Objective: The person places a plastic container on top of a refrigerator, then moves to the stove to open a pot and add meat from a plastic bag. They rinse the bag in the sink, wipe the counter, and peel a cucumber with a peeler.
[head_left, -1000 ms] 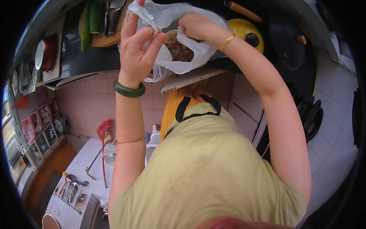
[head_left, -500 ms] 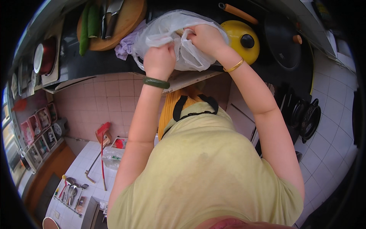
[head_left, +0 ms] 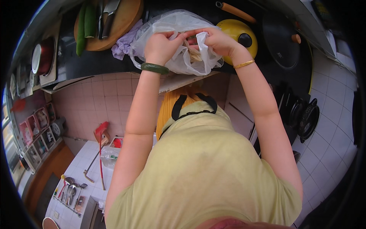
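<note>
On the black counter in front of me lies a white translucent plastic bag (head_left: 179, 21), its mouth opened upward. My left hand (head_left: 163, 47) is closed on the left side of the bag's rim, a green bangle at its wrist. My right hand (head_left: 218, 41), above a gold bracelet, pinches the white rim on the other side, with some fingers stretched across the mouth toward my left hand. The fingertips of both hands meet or nearly meet. Between them, tan contents (head_left: 195, 55) show inside the bag; their kind is unclear.
Left of the bag are a purple cloth (head_left: 126, 44) and a round wooden board (head_left: 127, 19) with green cucumbers (head_left: 90, 21) and knives (head_left: 108, 24). To the right stand a yellow lid with a black knob (head_left: 233, 30) and a black pan (head_left: 280, 42). A red pot (head_left: 44, 57) sits far left.
My hands have come together over the bag's mouth, the right hand's fingers turning and stretching leftward. The opening gapes wider, and more of the tan contents shows.
</note>
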`<state>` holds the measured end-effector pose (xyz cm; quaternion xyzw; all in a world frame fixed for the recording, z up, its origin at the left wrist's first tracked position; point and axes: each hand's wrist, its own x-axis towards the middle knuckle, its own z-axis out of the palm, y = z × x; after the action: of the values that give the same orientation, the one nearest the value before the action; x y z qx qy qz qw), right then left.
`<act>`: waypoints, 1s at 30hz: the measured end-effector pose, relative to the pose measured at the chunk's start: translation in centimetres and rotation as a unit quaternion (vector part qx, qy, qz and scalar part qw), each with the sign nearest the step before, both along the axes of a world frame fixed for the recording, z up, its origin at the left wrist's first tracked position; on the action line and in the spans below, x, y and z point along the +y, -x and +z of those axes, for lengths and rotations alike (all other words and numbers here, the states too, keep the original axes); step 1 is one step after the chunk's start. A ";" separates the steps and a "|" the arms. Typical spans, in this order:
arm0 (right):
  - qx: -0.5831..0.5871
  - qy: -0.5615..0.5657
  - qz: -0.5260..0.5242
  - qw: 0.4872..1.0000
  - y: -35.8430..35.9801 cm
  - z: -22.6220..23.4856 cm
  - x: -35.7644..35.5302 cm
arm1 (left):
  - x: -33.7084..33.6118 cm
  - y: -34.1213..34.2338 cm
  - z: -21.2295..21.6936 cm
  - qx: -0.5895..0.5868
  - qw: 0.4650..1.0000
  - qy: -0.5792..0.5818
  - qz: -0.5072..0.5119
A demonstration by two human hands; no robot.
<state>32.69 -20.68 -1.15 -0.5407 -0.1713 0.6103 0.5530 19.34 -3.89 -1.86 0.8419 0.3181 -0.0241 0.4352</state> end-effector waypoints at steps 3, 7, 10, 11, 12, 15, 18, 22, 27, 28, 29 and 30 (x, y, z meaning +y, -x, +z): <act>-0.024 -0.011 0.024 0.999 0.6 0.8 0.2 | 0.2 0.1 -1.9 0.014 0.999 0.031 0.030; -0.074 -0.060 0.086 0.992 1.0 1.3 -0.4 | 0.5 1.0 -0.9 -0.022 0.984 0.174 0.042; 0.011 -0.142 0.102 0.985 1.0 0.3 -1.0 | 0.9 1.9 -2.2 -0.066 0.968 0.233 0.066; 0.031 -0.155 0.110 0.981 0.7 0.2 -1.3 | 0.9 2.1 -2.2 -0.076 0.964 0.245 0.068; 0.052 -0.167 0.118 0.977 0.4 0.1 -1.5 | 0.9 2.3 -2.4 -0.085 0.960 0.258 0.070; 0.005 -0.165 0.145 0.975 0.3 0.6 -1.2 | 0.8 2.6 -2.9 -0.099 0.953 0.278 0.075; -0.027 -0.144 0.162 0.976 0.4 0.8 -1.0 | 0.8 2.9 -3.0 -0.092 0.957 0.263 0.079; -0.037 -0.142 0.170 0.974 0.5 1.0 -0.5 | 0.3 3.0 -2.4 -0.092 0.974 0.193 0.074; -0.078 -0.140 0.203 0.966 1.1 1.8 0.0 | -0.2 3.2 -1.6 -0.088 0.983 0.134 0.088; -0.086 -0.144 0.221 0.961 1.1 2.0 0.2 | -0.2 3.3 -1.5 -0.089 0.981 0.141 0.096; -0.079 -0.145 0.236 0.958 1.1 2.3 0.4 | -0.2 3.4 -1.5 -0.091 0.979 0.148 0.104; -0.072 -0.145 0.251 0.954 1.2 2.7 0.6 | -0.1 3.5 -1.5 -0.088 0.981 0.141 0.102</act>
<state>31.51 -20.07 1.59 -0.4367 -0.4280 0.6574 0.4404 15.86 -4.04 -3.37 0.7343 0.3561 0.0500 0.5758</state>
